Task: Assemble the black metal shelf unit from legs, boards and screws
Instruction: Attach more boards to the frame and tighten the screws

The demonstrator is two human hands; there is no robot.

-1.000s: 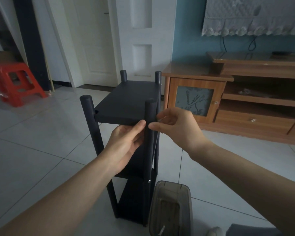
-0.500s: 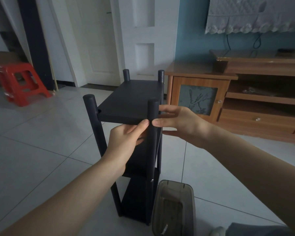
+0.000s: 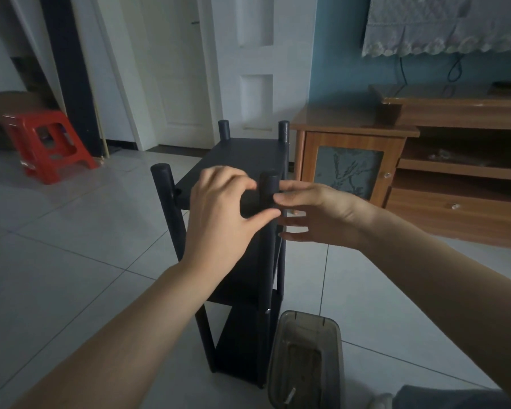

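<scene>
The black shelf unit [image 3: 248, 154] stands upright on the tiled floor, four round legs poking above its top board. My left hand [image 3: 219, 214] reaches over the board's near right corner, fingers on top and thumb under the front edge, beside the front right leg [image 3: 268, 184]. My right hand [image 3: 316, 216] is on the other side of that leg with straight fingers, the fingertips touching it. A small screw head [image 3: 267, 311] shows lower on the same leg. The lower boards are partly hidden by my left arm.
A translucent grey plastic box [image 3: 304, 364] sits on the floor right of the shelf's foot, with a small metal part in it. A wooden TV cabinet [image 3: 351, 160] stands close behind on the right. A red plastic stool [image 3: 48, 143] is at the far left.
My left hand rose from under the top board's front edge to over its corner. My right hand opened its fingers and stays against the front right leg.
</scene>
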